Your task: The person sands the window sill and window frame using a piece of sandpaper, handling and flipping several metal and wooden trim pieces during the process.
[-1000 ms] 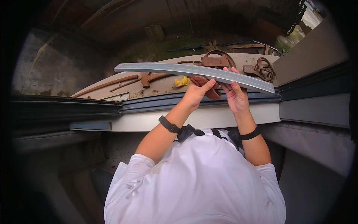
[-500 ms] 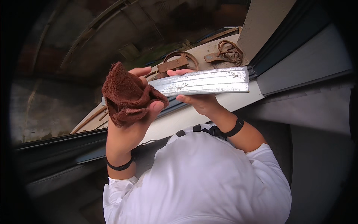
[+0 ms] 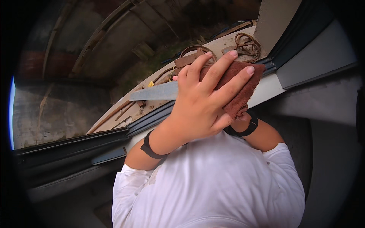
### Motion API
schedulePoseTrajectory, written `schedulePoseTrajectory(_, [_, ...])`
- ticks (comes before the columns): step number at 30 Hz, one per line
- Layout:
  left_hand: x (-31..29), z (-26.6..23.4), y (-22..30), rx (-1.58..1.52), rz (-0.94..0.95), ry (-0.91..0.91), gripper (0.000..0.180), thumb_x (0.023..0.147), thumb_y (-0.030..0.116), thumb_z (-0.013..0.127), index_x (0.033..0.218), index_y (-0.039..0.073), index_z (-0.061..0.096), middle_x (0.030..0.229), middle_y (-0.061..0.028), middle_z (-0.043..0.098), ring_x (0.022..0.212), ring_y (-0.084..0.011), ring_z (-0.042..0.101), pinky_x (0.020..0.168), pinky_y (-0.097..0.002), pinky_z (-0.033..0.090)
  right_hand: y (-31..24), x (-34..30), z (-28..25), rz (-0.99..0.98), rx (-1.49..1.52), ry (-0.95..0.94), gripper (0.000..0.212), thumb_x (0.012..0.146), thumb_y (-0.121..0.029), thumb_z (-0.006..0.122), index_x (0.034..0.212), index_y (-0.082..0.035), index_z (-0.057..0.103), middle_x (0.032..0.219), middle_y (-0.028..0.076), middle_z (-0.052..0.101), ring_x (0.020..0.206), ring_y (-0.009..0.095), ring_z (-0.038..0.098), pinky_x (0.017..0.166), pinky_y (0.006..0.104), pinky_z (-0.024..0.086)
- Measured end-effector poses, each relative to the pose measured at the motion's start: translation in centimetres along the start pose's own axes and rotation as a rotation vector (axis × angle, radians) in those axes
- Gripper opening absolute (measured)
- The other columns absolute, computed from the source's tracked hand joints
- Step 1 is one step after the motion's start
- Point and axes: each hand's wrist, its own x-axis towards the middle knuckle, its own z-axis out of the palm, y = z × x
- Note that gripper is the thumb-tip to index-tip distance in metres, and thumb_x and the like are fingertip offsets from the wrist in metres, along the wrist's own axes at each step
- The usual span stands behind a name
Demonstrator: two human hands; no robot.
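My left hand (image 3: 201, 97) lies over a brown terry cloth (image 3: 239, 85), its fingers spread and bent across it, pressing it onto a metal bar. The left end of that silvery bar (image 3: 154, 92) sticks out past my left wrist side, tapering in view. Its right part is covered by the cloth and my fingers. Behind the cloth my right hand (image 3: 240, 124) supports the bar from below; only a bit near the wrist clearly shows, and most of its fingers are hidden. Each wrist wears a black band.
Beyond the window track (image 3: 150, 116) a pale ledge (image 3: 224, 45) carries a rusty ring (image 3: 197, 48), a coil of rusty wire (image 3: 249, 45) and wooden strips (image 3: 110, 117). A grey-framed panel (image 3: 315, 57) stands at the right.
My left hand has swung right with the cloth, from the bar's left end onto its right part. The bar's left end now shows, and my right hand is mostly covered.
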Motion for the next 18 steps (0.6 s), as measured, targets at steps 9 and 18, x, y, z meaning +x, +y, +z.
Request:
schedulePoseTrajectory(9, [-2.4,0.0,-0.5,0.276,0.006,-0.016,0.059,0.075,0.018,0.066,0.133,0.025,0.065,0.141,-0.0055,0.057,0.117,-0.0340,0.053,0.095,-0.0436,0.038,2.6,-0.2,0.5,-0.165,-0.385,0.012,0.073,0.092,-0.018,0.071,0.151,-0.009,0.029,0.152,0.011,0.038,0.140,0.025,0.040,0.116,0.0397,0.036])
schedulePoseTrajectory(18, [-4.8,-4.0,-3.0,0.067,-0.144,-0.149,0.065,0.075,0.004,0.061,0.140,0.014,0.059,0.146,-0.0100,0.053,0.123,-0.0363,0.051,0.103,-0.0449,0.040,2.2,0.9,1.2,0.122,0.083,0.021,0.083,0.081,-0.022,0.084,0.147,-0.006,0.035,0.142,0.010,0.049,0.130,0.024,0.050,0.109,0.0383,0.043])
